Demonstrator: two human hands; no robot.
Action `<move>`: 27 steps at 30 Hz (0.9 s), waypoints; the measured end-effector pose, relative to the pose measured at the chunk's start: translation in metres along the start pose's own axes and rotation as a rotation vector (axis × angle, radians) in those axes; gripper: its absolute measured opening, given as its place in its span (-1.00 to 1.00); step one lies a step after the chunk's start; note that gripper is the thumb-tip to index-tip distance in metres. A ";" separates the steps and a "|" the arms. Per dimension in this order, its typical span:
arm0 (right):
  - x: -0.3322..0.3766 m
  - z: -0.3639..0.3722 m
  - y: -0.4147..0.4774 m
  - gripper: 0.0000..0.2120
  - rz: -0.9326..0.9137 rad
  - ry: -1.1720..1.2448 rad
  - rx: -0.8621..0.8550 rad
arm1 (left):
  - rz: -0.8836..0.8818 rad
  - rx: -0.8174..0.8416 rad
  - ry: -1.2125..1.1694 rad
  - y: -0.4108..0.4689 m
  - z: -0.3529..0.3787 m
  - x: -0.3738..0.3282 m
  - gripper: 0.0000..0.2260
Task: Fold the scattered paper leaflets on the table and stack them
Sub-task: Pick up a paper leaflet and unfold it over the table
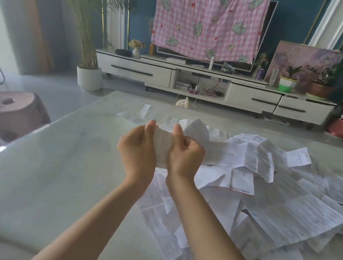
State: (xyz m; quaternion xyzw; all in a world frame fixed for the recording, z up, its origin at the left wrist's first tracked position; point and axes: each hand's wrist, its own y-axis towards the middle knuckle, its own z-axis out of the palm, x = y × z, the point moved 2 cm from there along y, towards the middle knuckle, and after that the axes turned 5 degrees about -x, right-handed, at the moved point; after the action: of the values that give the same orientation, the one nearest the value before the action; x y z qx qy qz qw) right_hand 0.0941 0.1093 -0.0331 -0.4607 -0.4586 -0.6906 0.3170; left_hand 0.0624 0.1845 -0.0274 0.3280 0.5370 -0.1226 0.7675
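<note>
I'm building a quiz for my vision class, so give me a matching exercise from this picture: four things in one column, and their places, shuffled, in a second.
Things:
1. bent leaflet
2. loose leaflets
3. stool
4. checked cloth

Places:
A. draped over the television
B. spread over the right side of the table
C. on the floor, left of the table
D. pinched between the left hand and the right hand, above the table

Pairs: 1-D, 2-B, 3-C, 4-A.
</note>
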 end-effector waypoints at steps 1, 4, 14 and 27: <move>-0.002 0.015 -0.004 -0.46 0.019 -0.007 0.017 | -0.010 -0.030 -0.001 0.011 -0.009 0.007 -0.60; -0.006 0.056 -0.014 -0.54 -0.044 -0.103 0.102 | -0.026 -0.092 0.038 0.044 -0.031 0.024 -0.62; -0.040 0.148 -0.023 -0.73 -0.218 -0.530 0.482 | 0.016 -0.127 0.346 0.139 -0.067 0.087 -0.62; -0.095 0.225 -0.005 -0.67 -0.216 -1.118 0.589 | 0.262 0.626 1.087 0.177 -0.088 0.150 -0.62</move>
State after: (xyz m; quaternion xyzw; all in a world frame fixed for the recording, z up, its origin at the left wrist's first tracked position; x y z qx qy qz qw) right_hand 0.2030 0.3208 -0.0885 -0.5961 -0.7690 -0.2194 0.0717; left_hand 0.1514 0.3984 -0.1159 0.6150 0.7436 0.0051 0.2621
